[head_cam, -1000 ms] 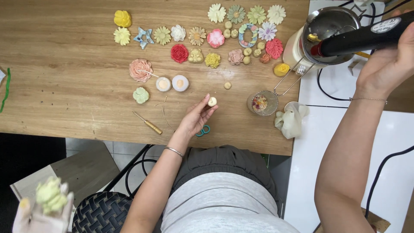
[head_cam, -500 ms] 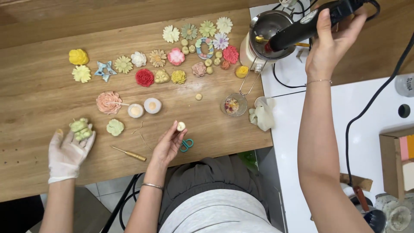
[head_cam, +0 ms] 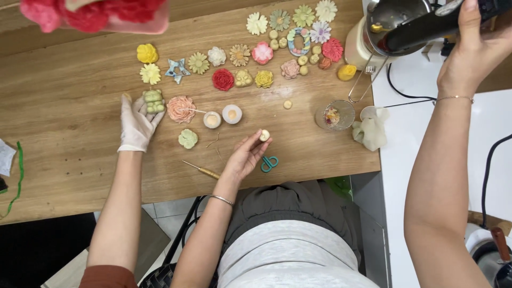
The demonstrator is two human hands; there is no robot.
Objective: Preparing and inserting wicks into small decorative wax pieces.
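Observation:
My left hand [head_cam: 245, 157] rests on the wooden table [head_cam: 69, 133] and pinches a small round cream piece [head_cam: 264, 135] between its fingertips. My right hand [head_cam: 472, 50] is raised at the top right, gripping the black handle [head_cam: 421, 29] of a metal pot [head_cam: 394, 16] beside the table's right end. A co-worker's white-gloved hand [head_cam: 136, 125] comes in from the left and touches a pale green moulded piece [head_cam: 153, 101] lying next to a pink flower shape [head_cam: 181, 109].
Several coloured flower shapes [head_cam: 224, 79] lie in rows across the far table. Nearer are two small round cups [head_cam: 232, 113], a green flower [head_cam: 188, 138], teal scissors [head_cam: 269, 164], a wooden-handled pick [head_cam: 202, 169], a glass [head_cam: 334, 114] and crumpled white material [head_cam: 370, 130]. A blurred red object [head_cam: 90, 10] hangs top left.
The gloved hand has carried the pale green piece from the lower left up onto the table beside the pink flower. My hands keep their holds; the view has shifted.

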